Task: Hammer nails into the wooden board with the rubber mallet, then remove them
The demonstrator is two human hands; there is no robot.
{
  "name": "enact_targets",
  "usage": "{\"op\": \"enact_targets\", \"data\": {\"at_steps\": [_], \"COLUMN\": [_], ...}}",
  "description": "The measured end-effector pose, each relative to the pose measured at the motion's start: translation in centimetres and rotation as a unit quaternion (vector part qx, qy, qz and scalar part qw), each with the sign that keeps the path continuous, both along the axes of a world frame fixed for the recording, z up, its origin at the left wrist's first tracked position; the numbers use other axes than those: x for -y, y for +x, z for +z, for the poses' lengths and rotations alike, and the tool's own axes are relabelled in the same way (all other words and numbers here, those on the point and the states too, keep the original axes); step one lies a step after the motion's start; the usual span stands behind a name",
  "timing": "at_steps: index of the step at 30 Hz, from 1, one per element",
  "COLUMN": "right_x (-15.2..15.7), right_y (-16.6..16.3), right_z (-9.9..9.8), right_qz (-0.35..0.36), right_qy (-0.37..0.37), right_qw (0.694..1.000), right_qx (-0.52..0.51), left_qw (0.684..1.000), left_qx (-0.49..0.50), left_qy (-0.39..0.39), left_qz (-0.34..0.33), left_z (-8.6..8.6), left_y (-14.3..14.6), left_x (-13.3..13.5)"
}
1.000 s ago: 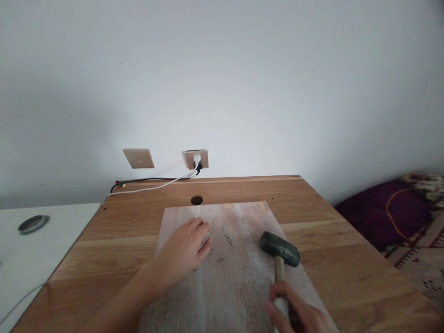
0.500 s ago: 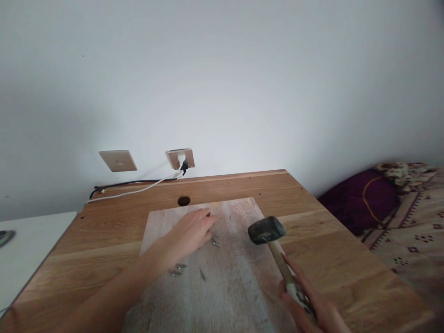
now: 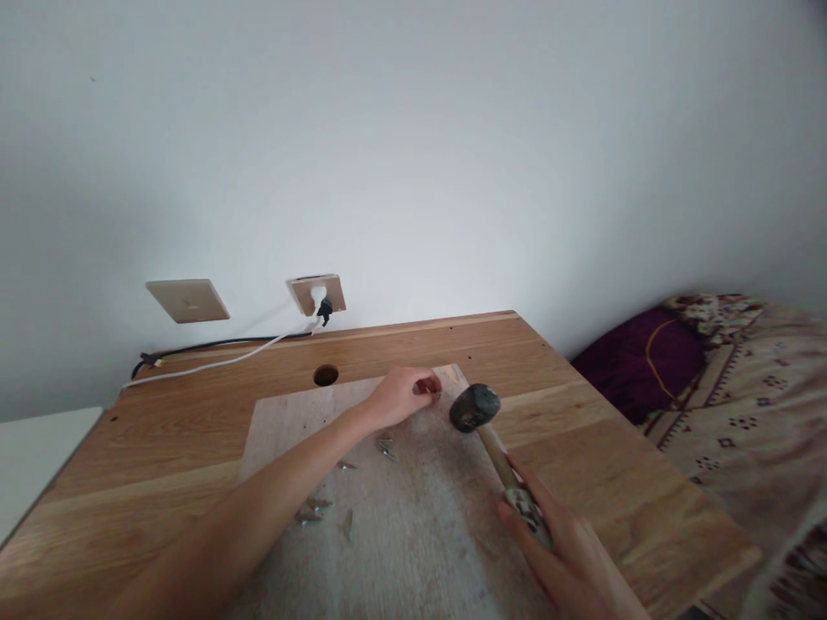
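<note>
My left hand (image 3: 404, 395) reaches across a pale worn board (image 3: 413, 525) and pinches a small nail near the board's far right corner. My right hand (image 3: 562, 551) grips the wooden handle of a mallet (image 3: 475, 407), whose black head hovers just right of my left fingertips. Several loose nails (image 3: 349, 482) lie scattered on the board beneath my left forearm.
The board rests on a wooden desk (image 3: 581, 430) with a cable hole (image 3: 326, 375) near the wall. Two wall plates (image 3: 187, 300) sit behind, one with plugs (image 3: 319, 297) and cables running left. A white table (image 3: 39, 448) stands left; a purple cushion (image 3: 637, 362) and patterned bedding lie right.
My left hand has moved from the loose nails toward the board's far right corner, now pinching a nail. The mallet head has come closer to it. The view has shifted right.
</note>
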State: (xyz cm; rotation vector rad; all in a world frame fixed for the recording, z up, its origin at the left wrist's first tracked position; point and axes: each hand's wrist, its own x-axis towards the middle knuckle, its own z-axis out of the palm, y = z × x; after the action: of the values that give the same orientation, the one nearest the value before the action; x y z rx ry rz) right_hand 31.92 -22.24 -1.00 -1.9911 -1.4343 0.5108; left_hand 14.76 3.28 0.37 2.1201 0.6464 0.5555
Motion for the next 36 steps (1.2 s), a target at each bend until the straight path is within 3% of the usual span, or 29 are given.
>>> {"op": "enact_targets", "data": {"at_steps": [5, 8, 17, 25, 36], "right_x": [0.5, 0.6, -0.8, -2.5, -3.4], "right_y": [-0.6, -1.4, -1.8, -0.9, -2.0], "right_z": [0.1, 0.7, 3.0, 2.9, 3.7], "right_qz": [-0.057, -0.091, -0.074, -0.025, -0.011], "right_qy": [-0.120, -0.148, -0.124, -0.094, -0.040], "right_qw": [0.984, 0.966, 0.973, 0.984, 0.996], "right_qx": [-0.119, -0.191, -0.180, -0.148, -0.084], "left_qw": [1.000, 1.000, 0.999, 1.000, 1.000], "left_qx": [-0.014, -0.014, -0.009, 0.012, 0.001], "left_qy": [0.008, 0.024, 0.045, -0.013, -0.009], "left_qz": [0.003, -0.002, 0.004, 0.007, 0.020], "left_z": [-0.9, -1.1, -1.9, -2.0, -1.8], "left_y": [0.1, 0.0, 0.5, 0.4, 0.5], "left_x": [-0.3, -0.2, -0.2, 0.0, 0.1]}}
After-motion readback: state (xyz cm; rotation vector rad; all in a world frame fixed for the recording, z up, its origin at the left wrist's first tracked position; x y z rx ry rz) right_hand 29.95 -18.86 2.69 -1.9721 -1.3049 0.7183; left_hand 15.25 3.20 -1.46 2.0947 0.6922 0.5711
